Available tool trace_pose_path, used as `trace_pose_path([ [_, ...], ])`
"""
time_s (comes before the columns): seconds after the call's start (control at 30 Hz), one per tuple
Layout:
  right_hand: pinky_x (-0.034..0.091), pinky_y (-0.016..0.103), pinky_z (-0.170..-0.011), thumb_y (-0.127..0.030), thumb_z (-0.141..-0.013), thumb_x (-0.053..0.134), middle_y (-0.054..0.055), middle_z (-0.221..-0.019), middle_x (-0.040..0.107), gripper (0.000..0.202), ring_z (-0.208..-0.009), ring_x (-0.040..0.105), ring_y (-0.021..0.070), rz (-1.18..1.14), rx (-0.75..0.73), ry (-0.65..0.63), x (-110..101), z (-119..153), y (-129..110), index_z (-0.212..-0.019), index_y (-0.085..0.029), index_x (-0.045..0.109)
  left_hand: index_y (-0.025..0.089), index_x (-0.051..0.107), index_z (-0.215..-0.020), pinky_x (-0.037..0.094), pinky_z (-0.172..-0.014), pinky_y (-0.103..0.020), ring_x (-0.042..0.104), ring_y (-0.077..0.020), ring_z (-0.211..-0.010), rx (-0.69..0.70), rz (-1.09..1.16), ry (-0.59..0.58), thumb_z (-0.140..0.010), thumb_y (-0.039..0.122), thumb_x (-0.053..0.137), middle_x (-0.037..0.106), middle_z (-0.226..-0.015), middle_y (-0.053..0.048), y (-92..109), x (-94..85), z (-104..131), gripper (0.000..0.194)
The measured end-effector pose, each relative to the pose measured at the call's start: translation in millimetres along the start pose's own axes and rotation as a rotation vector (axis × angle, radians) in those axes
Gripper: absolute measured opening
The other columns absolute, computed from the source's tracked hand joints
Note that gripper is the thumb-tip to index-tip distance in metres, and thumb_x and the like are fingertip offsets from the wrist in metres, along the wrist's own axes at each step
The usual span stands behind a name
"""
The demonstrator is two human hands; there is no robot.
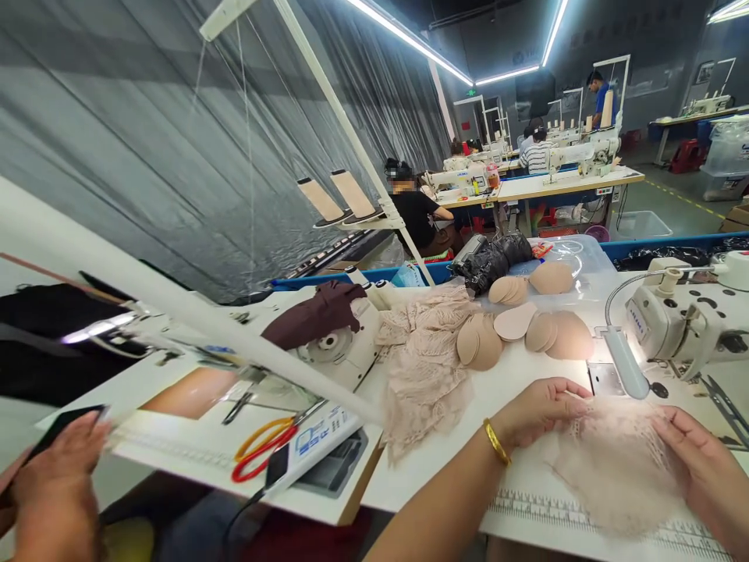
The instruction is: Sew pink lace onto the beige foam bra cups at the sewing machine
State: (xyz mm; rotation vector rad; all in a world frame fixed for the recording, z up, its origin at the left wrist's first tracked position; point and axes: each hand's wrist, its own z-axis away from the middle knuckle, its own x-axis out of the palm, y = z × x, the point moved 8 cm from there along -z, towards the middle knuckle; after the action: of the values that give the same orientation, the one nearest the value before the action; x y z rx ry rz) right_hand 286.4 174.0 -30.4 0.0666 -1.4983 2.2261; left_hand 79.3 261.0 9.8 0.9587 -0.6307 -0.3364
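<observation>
A sheer beige lace piece (620,468) spans my two hands above the front of the white table. My left hand (547,410), with a gold bracelet at the wrist, pinches its upper left edge. At its upper right edge my right hand (693,460) grips the fabric between thumb and fingers. The lower part of the lace hangs over a printed ruler strip (538,507). Just behind the hands stands a white sewing machine (661,312) with a lit lamp (626,363). Beige oval pads (567,336) lie beyond my left hand.
A heap of beige lace (427,351) lies left of the pads. Scissors with red and yellow handles (263,449) rest near the table edge. Metal shears (725,406) lie at the right. A slanting white pole (193,304) crosses the left; another person's hand (58,484) holds a phone there.
</observation>
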Motion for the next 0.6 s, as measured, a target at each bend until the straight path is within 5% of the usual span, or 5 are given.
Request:
trace_pose_path([
  [0.13, 0.059, 0.035, -0.090, -0.062, -0.076, 0.092, 0.005, -0.114, 0.082, 0.054, -0.112, 0.074, 0.0300, -0.025, -0.010, -0.009, 2.3, 0.8, 1.8, -0.118, -0.032, 0.076, 0.015, 0.077, -0.108, 0.045, -0.081, -0.032, 0.064, -0.0168, -0.079, 0.011, -0.018, -0.001, -0.056, 0.037, 0.100, 0.075, -0.086, -0.004, -3.6, -0.7, -1.5, 0.060],
  [0.6, 0.059, 0.031, -0.079, -0.064, -0.076, 0.090, 0.003, -0.089, 0.079, 0.044, -0.087, 0.074, 0.0258, -0.035, -0.147, -0.042, 13.4, -7.1, -1.5, -0.096, -0.027, 0.077, 0.011, 0.079, -0.097, 0.047, -0.074, -0.029, 0.064, -0.0156, -0.077, 0.039, 0.000, 0.048, -0.058, 0.043, 0.096, 0.075, -0.091, -0.008, -1.6, -5.0, -1.1, 0.053],
])
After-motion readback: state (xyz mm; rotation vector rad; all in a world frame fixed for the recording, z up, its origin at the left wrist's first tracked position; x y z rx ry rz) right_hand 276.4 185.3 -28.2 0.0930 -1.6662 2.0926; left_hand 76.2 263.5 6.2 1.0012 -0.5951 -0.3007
